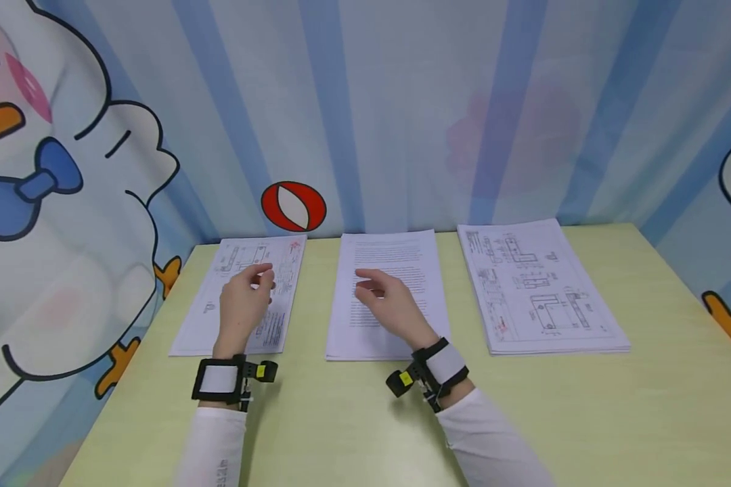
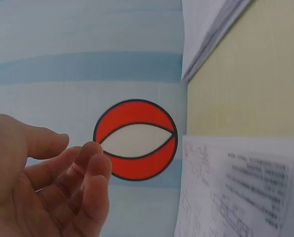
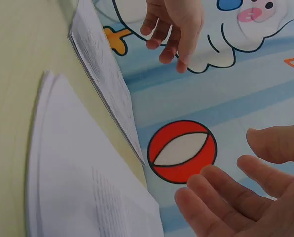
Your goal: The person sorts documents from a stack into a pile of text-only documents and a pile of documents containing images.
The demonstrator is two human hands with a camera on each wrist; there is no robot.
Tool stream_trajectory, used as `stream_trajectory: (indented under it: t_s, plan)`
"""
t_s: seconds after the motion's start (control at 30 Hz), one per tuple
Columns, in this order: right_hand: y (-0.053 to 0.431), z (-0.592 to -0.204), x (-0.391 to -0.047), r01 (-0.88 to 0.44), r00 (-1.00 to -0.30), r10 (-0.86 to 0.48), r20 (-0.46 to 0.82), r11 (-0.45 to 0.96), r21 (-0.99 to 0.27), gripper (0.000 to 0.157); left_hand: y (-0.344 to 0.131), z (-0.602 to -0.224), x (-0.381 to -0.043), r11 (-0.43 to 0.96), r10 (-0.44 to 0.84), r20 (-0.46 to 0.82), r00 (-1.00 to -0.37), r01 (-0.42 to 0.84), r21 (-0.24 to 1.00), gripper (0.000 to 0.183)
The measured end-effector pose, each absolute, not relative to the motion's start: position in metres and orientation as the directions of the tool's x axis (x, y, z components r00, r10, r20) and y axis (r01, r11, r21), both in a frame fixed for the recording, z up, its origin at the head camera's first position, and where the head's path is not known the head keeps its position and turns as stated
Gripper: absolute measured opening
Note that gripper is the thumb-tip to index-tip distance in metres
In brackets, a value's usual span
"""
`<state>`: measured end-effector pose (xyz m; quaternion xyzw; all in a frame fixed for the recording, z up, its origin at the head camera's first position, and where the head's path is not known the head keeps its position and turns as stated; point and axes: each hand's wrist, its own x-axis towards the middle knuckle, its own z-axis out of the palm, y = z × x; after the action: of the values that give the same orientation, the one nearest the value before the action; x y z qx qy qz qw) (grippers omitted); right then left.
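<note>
Three stacks of paper lie on the table. Above the left stack of technical drawings (image 1: 195,331) hovers my left hand (image 1: 244,304), its fingers loosely bent with nothing between them. My right hand (image 1: 396,304) hangs over the middle stack of printed text pages (image 1: 384,345), holding nothing. In the right wrist view, the right hand's fingers (image 3: 226,192) are fairly straight and apart from the thumb. The left wrist view shows a gap between the left thumb and fingers (image 2: 95,173). To the right lies another stack of drawings (image 1: 542,291), touched by neither hand.
The pale yellow-green table (image 1: 335,419) ends at a striped blue curtain (image 1: 390,122) behind the stacks. A red and white ball (image 1: 294,206) is printed on it. A cartoon duck (image 1: 61,270) covers the left side. Each wrist wears a strapped camera (image 1: 267,371).
</note>
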<state>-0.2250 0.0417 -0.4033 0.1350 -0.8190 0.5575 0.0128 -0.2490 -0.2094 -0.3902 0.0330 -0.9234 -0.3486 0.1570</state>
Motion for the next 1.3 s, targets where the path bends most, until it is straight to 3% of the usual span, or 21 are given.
stream_trajectory:
  t_s: [0.37,0.5,0.6,0.77,0.9,1.07,1.3]
  plan:
    - [-0.025,-0.433,-0.226,-0.184,-0.966,-0.228,0.119,0.291,-0.939,0.038,-0.281,-0.414,-0.257,0.711,-0.358,0.166,-0.919,-0.153,0.687,0.049]
    - [-0.043,-0.442,-0.225,-0.133,-0.971,-0.225,0.074,0.260,-0.956,0.040,-0.327,-0.459,-0.277,0.725,-0.389,0.156,-0.908,-0.197,0.660,0.059]
    - [-0.053,-0.447,-0.223,-0.106,-0.969,-0.243,0.037,0.277,-0.955,0.043,-0.342,-0.469,-0.278,0.739,-0.364,0.062,-0.929,-0.247,0.627,0.057]
    - [-0.067,-0.451,-0.225,-0.064,-0.959,-0.285,-0.011,0.255,-0.965,0.048,-0.325,-0.437,-0.253,0.778,-0.237,-0.161,-0.958,-0.286,0.560,0.062]
    - [-0.080,-0.455,-0.228,0.049,-0.949,-0.305,-0.083,0.118,-0.992,0.053,-0.326,-0.439,-0.253,0.781,-0.196,-0.206,-0.959,-0.280,0.558,0.069]
    - [-0.092,-0.457,-0.229,0.209,-0.935,-0.316,-0.162,-0.120,-0.971,0.056,-0.328,-0.442,-0.256,0.770,-0.235,-0.225,-0.946,-0.322,0.551,0.068]
    - [-0.088,-0.458,-0.231,0.420,-0.902,-0.320,-0.290,-0.487,-0.766,0.053,-0.324,-0.440,-0.251,0.779,-0.232,-0.243,-0.942,-0.329,0.534,0.066]
